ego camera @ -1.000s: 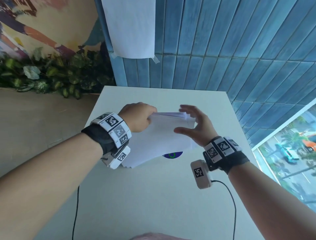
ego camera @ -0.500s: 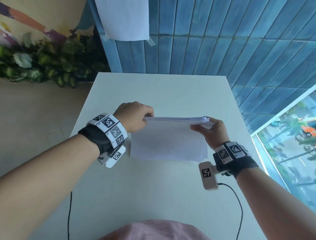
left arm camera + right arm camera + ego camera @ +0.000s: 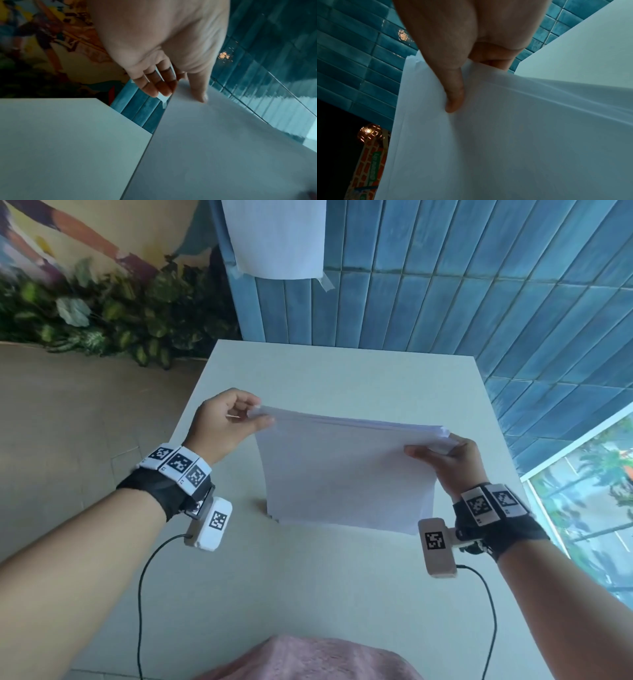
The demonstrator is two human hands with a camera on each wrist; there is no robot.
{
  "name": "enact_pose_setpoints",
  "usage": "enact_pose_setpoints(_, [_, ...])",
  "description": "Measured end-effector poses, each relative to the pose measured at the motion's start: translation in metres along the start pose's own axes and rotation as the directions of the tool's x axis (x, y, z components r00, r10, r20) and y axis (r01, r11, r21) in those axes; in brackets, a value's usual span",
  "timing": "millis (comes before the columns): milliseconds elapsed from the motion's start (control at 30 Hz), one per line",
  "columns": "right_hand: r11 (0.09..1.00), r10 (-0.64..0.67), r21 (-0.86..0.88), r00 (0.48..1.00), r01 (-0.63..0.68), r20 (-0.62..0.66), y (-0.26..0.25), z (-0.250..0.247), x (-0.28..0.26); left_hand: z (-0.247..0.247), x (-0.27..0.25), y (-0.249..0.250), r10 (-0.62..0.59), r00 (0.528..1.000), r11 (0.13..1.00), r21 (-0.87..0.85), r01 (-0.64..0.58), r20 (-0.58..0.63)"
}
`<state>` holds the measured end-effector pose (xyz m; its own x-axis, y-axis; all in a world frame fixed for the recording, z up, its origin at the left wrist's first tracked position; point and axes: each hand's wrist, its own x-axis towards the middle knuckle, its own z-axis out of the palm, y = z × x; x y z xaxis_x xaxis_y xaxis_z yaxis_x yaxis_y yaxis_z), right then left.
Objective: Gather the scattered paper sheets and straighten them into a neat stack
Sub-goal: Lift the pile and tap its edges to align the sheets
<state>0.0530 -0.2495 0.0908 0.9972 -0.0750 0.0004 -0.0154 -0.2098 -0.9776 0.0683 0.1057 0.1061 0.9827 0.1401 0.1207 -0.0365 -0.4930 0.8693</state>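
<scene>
A stack of white paper sheets [image 3: 346,477] stands on edge on the white table [image 3: 342,378], its lower edge on the tabletop and its face towards me. My left hand [image 3: 233,422] pinches the stack's upper left corner, thumb in front and fingers behind. My right hand [image 3: 445,457] pinches the upper right corner in the same way. In the left wrist view the left hand's thumb [image 3: 199,89] lies on the paper sheets [image 3: 223,148]. In the right wrist view the right hand's thumb [image 3: 453,92] presses on the paper sheets [image 3: 505,135], whose edges fan slightly.
The table's far edge meets a blue tiled wall [image 3: 445,285] with a white sheet [image 3: 277,237] taped to it. Leafy plants [image 3: 102,313] line the floor at the left. A window [image 3: 589,494] lies at the right. Pink cloth [image 3: 308,659] shows at the near edge.
The stack has turned from tilted and loosely held to standing upright and square to me. My right hand went from open beside it to pinching its right corner, and both hands spread wider apart.
</scene>
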Motion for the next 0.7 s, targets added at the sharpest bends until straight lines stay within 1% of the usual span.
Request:
enact_pose_setpoints(33, [1.0,0.002,0.027,1.0,-0.002,-0.006,-0.004,-0.001,0.001,-0.001,0.0,0.001,-0.051,0.999,0.998,-0.045,0.051,0.002])
enact_pose_setpoints(67, [0.999,0.001,0.052,1.0,-0.001,-0.011,-0.009,-0.003,0.001,-0.001,0.0,0.0,-0.101,0.994,0.989,-0.103,0.104,0.034])
enact_pose_setpoints(133, [0.996,-0.013,0.092,1.0,0.015,-0.023,-0.016,-0.004,0.002,0.001,-0.002,-0.001,-0.162,0.974,0.955,-0.224,0.196,0.16])
enact_pose_setpoints(167, [0.995,-0.021,0.101,0.999,0.023,-0.027,-0.018,-0.005,0.003,0.005,-0.004,-0.001,-0.172,0.96,0.94,-0.255,0.227,0.223])
enact_pose_setpoints(200, [0.994,-0.026,0.103,0.999,0.029,-0.029,-0.021,-0.005,0.003,0.01,-0.006,0.0,-0.174,0.95,0.931,-0.271,0.244,0.259])
enact_pose_setpoints(233, [0.994,-0.029,0.106,0.999,0.033,-0.037,-0.023,-0.004,0.004,0.015,-0.007,0.001,-0.176,0.951,0.931,-0.27,0.245,0.255])
enact_pose_setpoints(333, [0.991,-0.036,0.126,0.994,0.049,-0.101,-0.024,0.001,0.006,0.028,-0.006,0.004,-0.162,0.978,0.945,-0.264,0.191,0.128])
enact_pose_setpoints(400, [0.993,-0.05,0.099,0.985,0.067,-0.162,-0.024,0.007,0.008,0.036,-0.005,0.008,-0.167,0.985,0.943,-0.283,0.173,0.046])
enact_pose_setpoints(500, [0.992,-0.055,0.093,0.97,0.079,-0.239,-0.023,0.015,0.007,0.047,-0.006,0.015,-0.164,0.984,0.946,-0.294,0.138,-0.068])
enact_pose_setpoints(600, [0.992,-0.072,0.079,0.957,0.098,-0.282,-0.023,0.021,0.003,0.056,-0.011,0.018,-0.153,0.974,0.958,-0.266,0.104,-0.168])
enact_pose_setpoints(700, [0.995,-0.064,0.055,0.955,0.083,-0.289,-0.02,0.023,-0.001,0.061,-0.021,0.013,-0.171,0.964,0.959,-0.259,0.115,-0.203])
